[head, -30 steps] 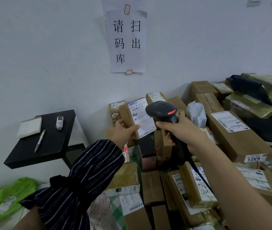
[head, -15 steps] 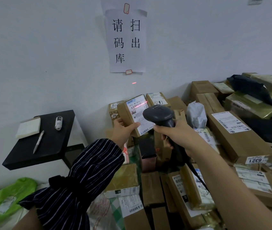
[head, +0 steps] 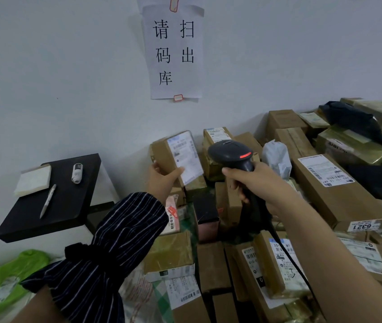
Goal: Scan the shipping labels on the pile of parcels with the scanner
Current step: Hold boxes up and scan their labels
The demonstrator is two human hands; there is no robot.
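My left hand (head: 163, 177) holds a small brown cardboard parcel (head: 164, 157) upright by its lower edge. The parcel's white shipping label (head: 186, 157) faces right, toward the scanner. My right hand (head: 252, 183) grips the handle of a black handheld scanner (head: 230, 152), whose head sits just right of the label with a red light lit on its top. The scanner's black cable (head: 285, 250) runs down under my right forearm. Behind and below both hands lies the pile of parcels (head: 339, 194), brown boxes and bags with white labels.
A black side table (head: 68, 206) stands at the left with a notepad (head: 33, 180), a pen (head: 48, 203) and a small white device (head: 77, 173). A green bag (head: 5, 283) lies below it. A paper sign (head: 173, 52) hangs on the white wall.
My left hand has turned the small parcel more edge-on and shifted it left. The red scan line seen on the label half a second ago is gone. The scanner has moved slightly right.
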